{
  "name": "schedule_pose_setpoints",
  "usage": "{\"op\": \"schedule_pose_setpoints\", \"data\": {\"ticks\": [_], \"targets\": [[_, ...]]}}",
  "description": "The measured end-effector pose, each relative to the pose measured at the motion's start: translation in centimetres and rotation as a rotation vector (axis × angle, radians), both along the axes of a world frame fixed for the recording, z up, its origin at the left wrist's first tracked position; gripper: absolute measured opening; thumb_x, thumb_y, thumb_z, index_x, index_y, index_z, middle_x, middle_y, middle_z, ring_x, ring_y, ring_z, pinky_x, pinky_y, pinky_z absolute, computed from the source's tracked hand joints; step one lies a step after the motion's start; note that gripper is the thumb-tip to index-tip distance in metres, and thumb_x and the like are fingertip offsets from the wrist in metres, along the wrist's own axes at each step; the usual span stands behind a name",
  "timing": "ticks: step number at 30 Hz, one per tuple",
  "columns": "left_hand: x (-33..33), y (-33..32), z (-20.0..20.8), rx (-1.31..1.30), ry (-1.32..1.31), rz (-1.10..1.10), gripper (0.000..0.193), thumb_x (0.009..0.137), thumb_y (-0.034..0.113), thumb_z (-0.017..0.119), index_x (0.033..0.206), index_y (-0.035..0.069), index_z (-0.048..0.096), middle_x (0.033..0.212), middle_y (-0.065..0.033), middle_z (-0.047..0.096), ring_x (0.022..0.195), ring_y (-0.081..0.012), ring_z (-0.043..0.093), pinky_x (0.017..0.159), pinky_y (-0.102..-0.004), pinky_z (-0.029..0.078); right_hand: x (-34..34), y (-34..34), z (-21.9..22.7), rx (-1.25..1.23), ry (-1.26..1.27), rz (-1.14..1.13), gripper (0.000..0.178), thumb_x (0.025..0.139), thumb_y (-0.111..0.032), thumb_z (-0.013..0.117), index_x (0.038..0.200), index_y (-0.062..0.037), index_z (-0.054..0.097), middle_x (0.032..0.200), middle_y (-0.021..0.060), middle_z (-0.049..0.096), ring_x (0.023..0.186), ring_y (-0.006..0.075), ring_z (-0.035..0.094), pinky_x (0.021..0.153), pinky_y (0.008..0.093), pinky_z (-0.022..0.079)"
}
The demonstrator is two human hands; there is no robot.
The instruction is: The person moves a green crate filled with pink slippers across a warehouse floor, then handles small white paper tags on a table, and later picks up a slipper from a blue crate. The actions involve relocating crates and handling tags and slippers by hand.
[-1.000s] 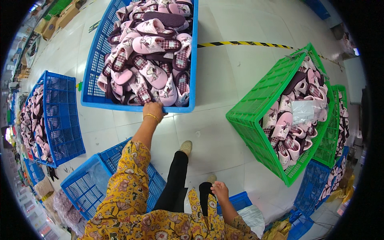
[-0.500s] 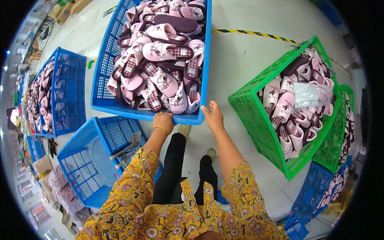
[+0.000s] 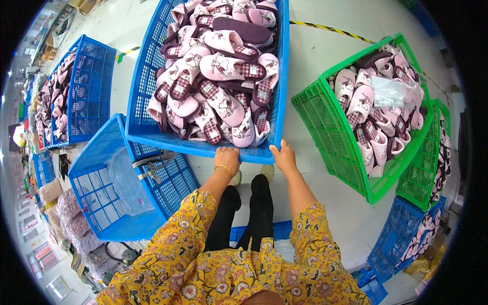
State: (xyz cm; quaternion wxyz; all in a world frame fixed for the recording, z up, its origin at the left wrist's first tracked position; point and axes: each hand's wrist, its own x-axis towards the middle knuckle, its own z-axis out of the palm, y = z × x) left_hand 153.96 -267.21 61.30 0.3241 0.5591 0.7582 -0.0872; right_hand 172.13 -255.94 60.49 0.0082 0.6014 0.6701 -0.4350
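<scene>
A large blue plastic crate stands in front of me, heaped with pink slippers that have dark soles and checked insoles. My left hand is closed over the crate's near rim, right of its middle; a gold-coloured bracelet circles that wrist. At the near right corner, my right hand grips the rim, its thumb on top and its other fingers partly hidden outside the wall.
An open blue crate with clear plastic film inside lies close on my left. Beyond it stands a blue crate of slippers. A green crate of slippers, topped by a clear bag, is at right. Striped tape crosses the floor.
The surrounding crates and floor tape have shifted farther ahead, while the held crate stays close to me and sits slightly more right in view. My feet have stepped; both hands keep their grip.
</scene>
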Motion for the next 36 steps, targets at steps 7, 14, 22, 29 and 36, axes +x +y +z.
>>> {"op": "schedule_pose_setpoints", "data": {"ticks": [7, 14, 22, 29, 36], "targets": [[-1.5, -0.6, 1.2, -0.074, -0.071, -0.082, 0.03, 0.069, 0.024, 0.066, 0.095, 0.012, 0.056, 0.096, -0.0051, 0.059, 0.096, -0.0231, 0.054, 0.085, -0.0363, 0.037, -0.3, -2.1, 1.7, -0.017, -0.022, -0.038, 0.033, 0.077, -0.026, 0.062, 0.094, 0.0004, 0.052, 0.089, 0.0224, 0.057, 0.083, 0.0385, 0.055, 0.072, 0.0434, 0.044], [-3.2, -2.3, 2.8, 0.075, -0.101, -0.031, 0.015, 0.075, 0.013, 0.049, 0.087, 0.01, 0.058, 0.095, -0.0066, 0.06, 0.097, -0.0223, 0.054, 0.085, -0.0355, 0.036, -1.6, -4.4, 3.8, -0.099, -0.094, -0.046, 0.037, 0.077, -0.024, 0.062, 0.1, 0.0014, 0.049, 0.094, 0.0238, 0.056, 0.089, 0.0401, 0.054, 0.076, 0.0453, 0.043], [-4.5, -1.9, 2.4, -0.061, -0.186, -0.066, 0.033, 0.075, 0.014, 0.054, 0.107, 0.009, 0.057, 0.113, -0.0083, 0.057, 0.111, -0.023, 0.049, 0.094, -0.0373, 0.033, -2.9, -4.6, 3.7, -0.2, -0.2, -0.073, 0.043, 0.078, -0.025, 0.061, 0.108, 0.0037, 0.046, 0.103, 0.0265, 0.052, 0.096, 0.0412, 0.051, 0.082, 0.0449, 0.042], [-4.9, 0.5, 3.5, -0.216, -0.265, -0.184, 0.053, 0.068, 0.028, 0.068, 0.115, 0.011, 0.053, 0.12, -0.0077, 0.053, 0.114, -0.0225, 0.047, 0.096, -0.038, 0.032, -4.1, -3.0, 2.5, -0.149, -0.24, -0.276, 0.048, 0.072, -0.032, 0.067, 0.102, 0.001, 0.049, 0.096, 0.0243, 0.057, 0.092, 0.0415, 0.053, 0.08, 0.0476, 0.042], [-4.9, -0.7, 1.7, -0.059, -0.294, -0.226, 0.047, 0.07, 0.026, 0.067, 0.113, 0.011, 0.054, 0.112, -0.0069, 0.058, 0.104, -0.0239, 0.053, 0.088, -0.0366, 0.038, -6.1, -0.8, 0.2, 0.033, -0.295, -0.505, 0.045, 0.072, -0.035, 0.066, 0.094, 0.0022, 0.055, 0.095, 0.0228, 0.058, 0.091, 0.0392, 0.055, 0.078, 0.0449, 0.045]]}}
